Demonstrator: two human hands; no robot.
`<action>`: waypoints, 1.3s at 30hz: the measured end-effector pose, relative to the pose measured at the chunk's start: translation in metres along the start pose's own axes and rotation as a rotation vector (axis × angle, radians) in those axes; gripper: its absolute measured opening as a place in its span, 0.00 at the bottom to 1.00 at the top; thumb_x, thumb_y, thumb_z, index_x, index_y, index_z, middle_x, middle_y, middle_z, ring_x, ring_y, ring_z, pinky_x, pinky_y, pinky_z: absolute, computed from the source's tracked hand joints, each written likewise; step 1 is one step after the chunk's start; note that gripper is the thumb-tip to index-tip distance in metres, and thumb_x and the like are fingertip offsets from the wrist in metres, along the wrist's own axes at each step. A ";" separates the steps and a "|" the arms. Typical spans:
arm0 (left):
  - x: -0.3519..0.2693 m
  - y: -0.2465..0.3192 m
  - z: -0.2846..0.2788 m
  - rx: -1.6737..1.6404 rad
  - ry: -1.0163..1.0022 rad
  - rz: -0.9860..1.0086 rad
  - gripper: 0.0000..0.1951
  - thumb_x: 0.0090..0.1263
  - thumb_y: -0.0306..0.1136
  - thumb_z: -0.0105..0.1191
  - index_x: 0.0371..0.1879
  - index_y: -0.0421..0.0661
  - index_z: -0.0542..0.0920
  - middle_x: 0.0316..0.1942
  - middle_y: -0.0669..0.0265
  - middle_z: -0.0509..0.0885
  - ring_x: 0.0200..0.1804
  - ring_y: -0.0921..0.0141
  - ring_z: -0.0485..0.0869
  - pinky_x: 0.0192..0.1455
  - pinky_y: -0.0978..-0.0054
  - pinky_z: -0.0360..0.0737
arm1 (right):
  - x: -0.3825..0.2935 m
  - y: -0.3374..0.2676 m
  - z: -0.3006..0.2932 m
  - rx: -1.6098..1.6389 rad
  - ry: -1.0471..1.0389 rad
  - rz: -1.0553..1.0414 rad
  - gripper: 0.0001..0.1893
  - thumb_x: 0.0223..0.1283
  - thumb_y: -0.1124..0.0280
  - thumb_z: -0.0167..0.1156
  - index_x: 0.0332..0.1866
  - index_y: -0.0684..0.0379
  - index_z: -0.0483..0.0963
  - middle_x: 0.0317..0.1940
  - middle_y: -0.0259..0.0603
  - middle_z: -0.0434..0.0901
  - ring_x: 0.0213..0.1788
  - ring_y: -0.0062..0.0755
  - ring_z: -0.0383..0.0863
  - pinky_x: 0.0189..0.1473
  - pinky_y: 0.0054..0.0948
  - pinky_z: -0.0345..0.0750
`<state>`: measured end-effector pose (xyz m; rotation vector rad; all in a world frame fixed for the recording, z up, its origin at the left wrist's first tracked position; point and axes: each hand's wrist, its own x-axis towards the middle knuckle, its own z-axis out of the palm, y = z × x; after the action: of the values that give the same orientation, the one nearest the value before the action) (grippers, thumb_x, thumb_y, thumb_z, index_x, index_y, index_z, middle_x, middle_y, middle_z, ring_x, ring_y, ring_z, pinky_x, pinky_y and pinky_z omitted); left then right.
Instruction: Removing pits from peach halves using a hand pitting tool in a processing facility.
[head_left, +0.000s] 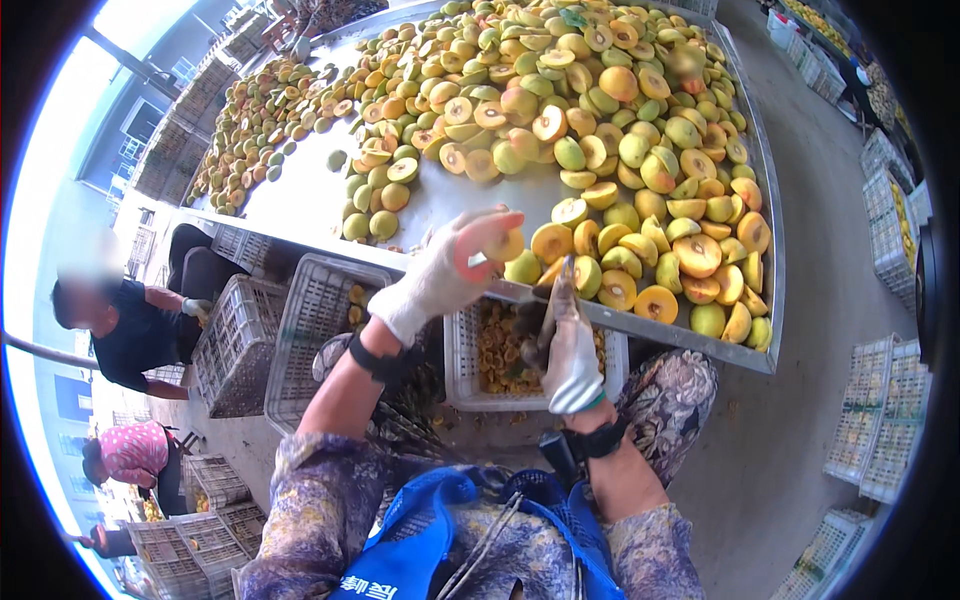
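Observation:
Halved yellow-green peaches (697, 255) cover much of a metal-rimmed table (660, 330) in front of me. My left hand (457, 259), in a white glove with orange-pink fingertips, holds a peach half (504, 245) over the table's near edge. My right hand (564, 345), in a white glove with dark, stained fingers, grips a small metal tool (568, 268); its tip is near the peach halves at the edge, and its exact kind is unclear. Below the edge, between my knees, a white plastic crate (536, 403) holds small brown-yellow scraps (499, 352), partly hidden by my right hand.
Left of my knees stands a slatted crate (307, 330) with a few fruit pieces. Beyond it, a person in dark clothes (142, 322) sits by another crate (244, 337). A person in a pink dotted top (135, 454) is farther off. Stacked crates (877, 412) stand at the right.

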<state>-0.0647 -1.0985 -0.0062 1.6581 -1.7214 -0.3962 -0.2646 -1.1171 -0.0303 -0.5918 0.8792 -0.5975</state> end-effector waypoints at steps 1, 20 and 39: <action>-0.010 0.022 -0.001 0.056 -0.033 0.002 0.31 0.59 0.16 0.58 0.65 0.53 0.80 0.67 0.53 0.78 0.66 0.55 0.79 0.66 0.64 0.79 | 0.005 0.005 0.000 -0.049 -0.010 -0.104 0.26 0.74 0.39 0.52 0.55 0.53 0.74 0.28 0.26 0.79 0.25 0.14 0.78 0.21 0.17 0.70; -0.081 0.040 0.059 -1.516 0.497 -0.351 0.24 0.77 0.40 0.59 0.65 0.38 0.73 0.57 0.55 0.81 0.59 0.58 0.82 0.67 0.54 0.80 | -0.014 0.043 0.006 -0.132 -0.185 -0.119 0.14 0.74 0.55 0.61 0.52 0.52 0.76 0.27 0.23 0.76 0.18 0.09 0.70 0.18 0.14 0.64; -0.095 0.052 0.061 -1.418 0.563 -0.403 0.24 0.82 0.49 0.47 0.66 0.44 0.73 0.60 0.55 0.80 0.58 0.58 0.83 0.62 0.53 0.83 | -0.011 0.078 0.012 -0.574 -0.252 -0.545 0.19 0.78 0.55 0.54 0.47 0.64 0.76 0.33 0.61 0.83 0.40 0.63 0.85 0.40 0.44 0.80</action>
<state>-0.1502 -1.0157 -0.0413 0.8293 -0.3562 -0.9308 -0.2421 -1.0529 -0.0716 -1.4241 0.6415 -0.7380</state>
